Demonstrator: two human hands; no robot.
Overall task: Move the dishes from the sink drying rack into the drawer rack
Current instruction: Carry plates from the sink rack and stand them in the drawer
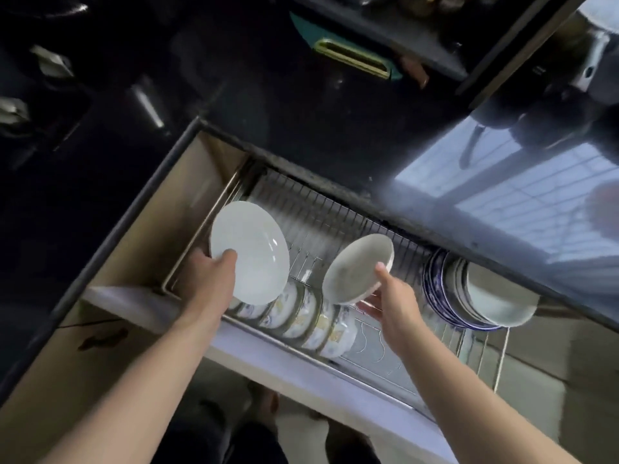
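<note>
This is a home kitchen: a pulled-out drawer [134, 262] under a glossy black counter [301, 122] holds a wire dish rack [335, 219] with patterned bowls [301, 313] and stacked blue-rimmed plates [435, 289] standing on edge.

Both hands [209, 279] [393, 301] forward, fingers [382, 272] gripping.

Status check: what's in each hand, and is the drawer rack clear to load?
Left hand grips white plate. Right hand grips white bowl. Both above drawer rack; back rows free, patterned bowls fill front.

Bare forearms, no sleeves, dark trousers.
</note>
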